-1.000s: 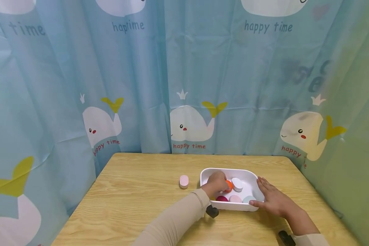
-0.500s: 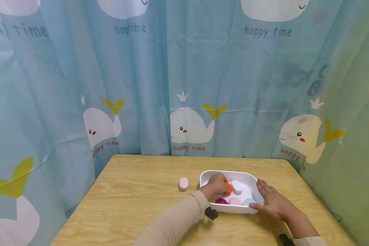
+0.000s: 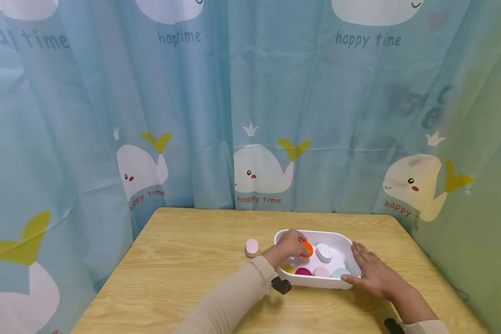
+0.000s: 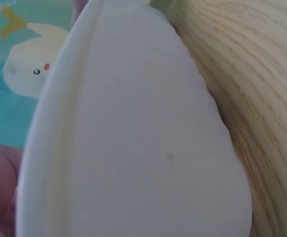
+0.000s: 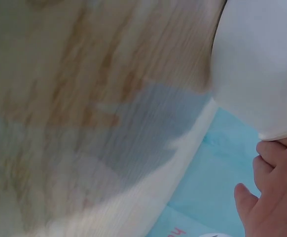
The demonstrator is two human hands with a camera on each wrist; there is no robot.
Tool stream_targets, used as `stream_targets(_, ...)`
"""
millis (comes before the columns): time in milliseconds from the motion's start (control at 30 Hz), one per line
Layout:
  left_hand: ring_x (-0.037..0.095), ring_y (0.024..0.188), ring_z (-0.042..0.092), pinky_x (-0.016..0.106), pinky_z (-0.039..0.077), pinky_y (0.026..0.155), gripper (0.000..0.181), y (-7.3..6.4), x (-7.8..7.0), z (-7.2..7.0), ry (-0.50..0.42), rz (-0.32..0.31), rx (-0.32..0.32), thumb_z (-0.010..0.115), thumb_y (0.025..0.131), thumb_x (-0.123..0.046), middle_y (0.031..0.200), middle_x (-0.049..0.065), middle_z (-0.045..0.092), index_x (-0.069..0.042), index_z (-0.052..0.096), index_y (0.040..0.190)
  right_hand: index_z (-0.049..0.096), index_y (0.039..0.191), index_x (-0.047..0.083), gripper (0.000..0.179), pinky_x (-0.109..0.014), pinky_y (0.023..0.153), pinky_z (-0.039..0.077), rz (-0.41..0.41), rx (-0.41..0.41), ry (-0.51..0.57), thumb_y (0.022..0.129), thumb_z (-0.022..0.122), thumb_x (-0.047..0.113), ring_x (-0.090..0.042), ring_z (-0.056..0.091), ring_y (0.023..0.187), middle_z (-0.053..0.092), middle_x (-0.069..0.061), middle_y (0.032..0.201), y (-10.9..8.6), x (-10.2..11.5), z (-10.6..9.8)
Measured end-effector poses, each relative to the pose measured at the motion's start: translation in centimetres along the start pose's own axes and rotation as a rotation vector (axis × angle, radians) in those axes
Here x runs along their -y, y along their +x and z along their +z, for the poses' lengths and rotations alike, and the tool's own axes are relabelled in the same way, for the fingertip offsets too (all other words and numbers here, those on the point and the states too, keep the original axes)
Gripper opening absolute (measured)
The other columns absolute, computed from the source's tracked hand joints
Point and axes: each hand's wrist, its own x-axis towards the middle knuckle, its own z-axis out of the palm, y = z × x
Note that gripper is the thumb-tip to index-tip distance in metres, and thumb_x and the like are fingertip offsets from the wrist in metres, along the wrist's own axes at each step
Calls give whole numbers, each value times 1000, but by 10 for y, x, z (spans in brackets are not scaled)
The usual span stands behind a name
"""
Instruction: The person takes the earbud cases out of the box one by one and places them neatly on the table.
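Note:
A white tray (image 3: 317, 281) with rounded corners stands on the table, its side wall filling the left wrist view. My left hand (image 3: 290, 243) reaches into its left part and pinches an orange round piece (image 3: 307, 249), partly covered by the fingers. To the right of it inside lies a white rounded piece (image 3: 324, 252). Along the near wall sit a yellow piece (image 3: 288, 268), a dark red one (image 3: 303, 271), a pink one (image 3: 322, 272) and a pale blue one (image 3: 340, 272). My right hand (image 3: 375, 273) rests with extended fingers against the tray's right end, thumb at the near rim.
On the wooden table (image 3: 183, 269), left of the tray, stands a light pink oval piece (image 3: 252, 247). A blue curtain (image 3: 200, 167) with whale prints hangs behind the table's far edge and along both sides.
My left hand has shifted slightly left inside the tray with the orange piece, and more of the yellow piece shows. The right hand stays at the tray's right end.

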Motion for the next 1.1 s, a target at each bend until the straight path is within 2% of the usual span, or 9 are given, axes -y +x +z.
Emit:
stream_targets(167,10,60,56,20,48,57,31,-5,1,-9,-59,26,3,84,74,-8,80,-3,61,-9,73,103,28,145,-15,100,-64,109,19,14,16,-5,87,59,61,-48,20,139,23,-30,153,1,-1,-1)
stream_targets(333,12,64,59,22,53,61,34,-13,-3,-23,-200,60,12,80,77,-2,86,1,62,-3,71,110,27,145,-14,101,-63,110,18,15,26,-6,86,59,62,-48,19,139,22,-29,153,2,-5,-1)
stream_targets(433,13,67,61,24,55,63,34,-17,-6,-31,-252,68,22,79,79,-1,88,1,62,-2,70,112,28,145,-14,101,-63,110,19,2,13,-6,86,60,61,-48,20,139,24,-30,152,2,-6,-1)
stream_targets(767,15,69,63,26,57,65,34,-19,12,-50,-258,88,41,77,81,-1,92,4,63,1,68,114,27,145,-15,100,-64,109,19,-11,8,32,86,61,60,-48,19,139,23,-30,153,5,-4,5)
stream_targets(1000,17,74,61,30,58,69,33,-24,23,-63,-315,47,28,75,82,1,94,5,61,2,67,114,28,144,-15,101,-64,108,20,-5,2,45,86,62,60,-49,19,139,24,-30,152,6,-3,6)
stream_targets(1100,18,75,61,30,58,70,33,-26,29,-66,-326,48,35,76,82,0,94,5,60,1,67,114,29,143,-16,100,-65,108,21,-3,0,51,85,63,59,-50,20,138,24,-32,151,3,-4,5)
